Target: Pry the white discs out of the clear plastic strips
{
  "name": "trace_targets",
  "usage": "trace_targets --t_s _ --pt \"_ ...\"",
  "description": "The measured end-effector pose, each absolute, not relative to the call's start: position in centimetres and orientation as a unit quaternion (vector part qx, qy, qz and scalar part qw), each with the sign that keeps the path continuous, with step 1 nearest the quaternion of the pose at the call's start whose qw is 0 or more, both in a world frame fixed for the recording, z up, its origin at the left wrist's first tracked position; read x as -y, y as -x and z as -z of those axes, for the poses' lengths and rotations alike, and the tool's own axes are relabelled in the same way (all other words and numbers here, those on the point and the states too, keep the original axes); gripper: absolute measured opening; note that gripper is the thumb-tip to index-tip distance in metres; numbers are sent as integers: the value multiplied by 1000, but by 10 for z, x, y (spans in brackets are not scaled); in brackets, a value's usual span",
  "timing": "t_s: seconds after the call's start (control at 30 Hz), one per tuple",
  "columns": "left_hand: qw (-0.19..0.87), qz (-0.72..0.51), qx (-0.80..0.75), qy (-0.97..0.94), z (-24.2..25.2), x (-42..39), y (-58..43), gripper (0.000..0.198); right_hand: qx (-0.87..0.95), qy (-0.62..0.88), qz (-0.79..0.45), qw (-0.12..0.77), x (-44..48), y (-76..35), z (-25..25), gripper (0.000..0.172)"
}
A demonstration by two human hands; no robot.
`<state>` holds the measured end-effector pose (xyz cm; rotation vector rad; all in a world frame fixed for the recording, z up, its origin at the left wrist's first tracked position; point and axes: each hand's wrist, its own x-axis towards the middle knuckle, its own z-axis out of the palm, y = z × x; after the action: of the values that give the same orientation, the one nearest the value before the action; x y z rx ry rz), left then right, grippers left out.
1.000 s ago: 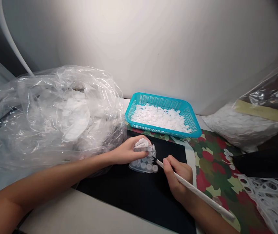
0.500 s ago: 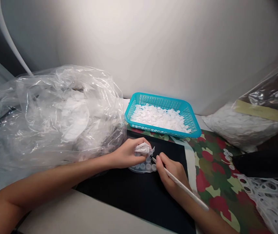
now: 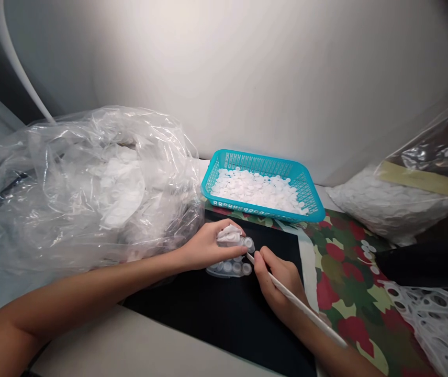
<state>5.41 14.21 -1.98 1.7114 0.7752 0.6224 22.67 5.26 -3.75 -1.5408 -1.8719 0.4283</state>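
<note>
My left hand (image 3: 202, 247) is curled around a crumpled white tissue or cloth (image 3: 230, 234). A translucent round disc (image 3: 249, 243) shows at its fingertips; I cannot tell whether the fingers pinch it. Below the thumb, a curved translucent sheet (image 3: 227, 269) with several round discs lies on the black mat (image 3: 212, 309). Held like a pen, a slim white stick-like tool (image 3: 306, 308) is in my right hand (image 3: 281, 280). Its tip points at the left fingertips and is partly hidden there.
Behind the mat stands a blue basket (image 3: 263, 212) of small white discs. A large clear plastic bag (image 3: 70, 193) fills the left. At right are a bag of white pieces (image 3: 384, 204), loose discs (image 3: 367, 248) and a pile of punched white scraps (image 3: 439, 319).
A disc now shows beyond the left fingertips, and the left thumb reaches further right across the disc sheet. My right hand and the tool have shifted slightly to the right.
</note>
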Motion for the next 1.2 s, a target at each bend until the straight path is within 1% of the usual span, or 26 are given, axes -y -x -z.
trace_targets --t_s 0.2,0.43,0.7,0.97,1.2 --pt "574 -266 -361 -685 21 -144 -55 26 711 582 -162 361 -47 -227 37 33" --pt "595 -256 -367 -667 20 -145 -55 27 650 629 -171 389 -48 -231 38 35" --pt "582 -257 -356 -684 21 -144 -55 28 647 634 -182 382 -50 -231 43 34" --pt "557 -259 -342 -710 22 -144 -54 27 675 623 -176 354 -53 -229 34 32" --pt "538 -261 -317 -736 21 -142 -52 24 687 620 -180 333 -53 -229 39 32"
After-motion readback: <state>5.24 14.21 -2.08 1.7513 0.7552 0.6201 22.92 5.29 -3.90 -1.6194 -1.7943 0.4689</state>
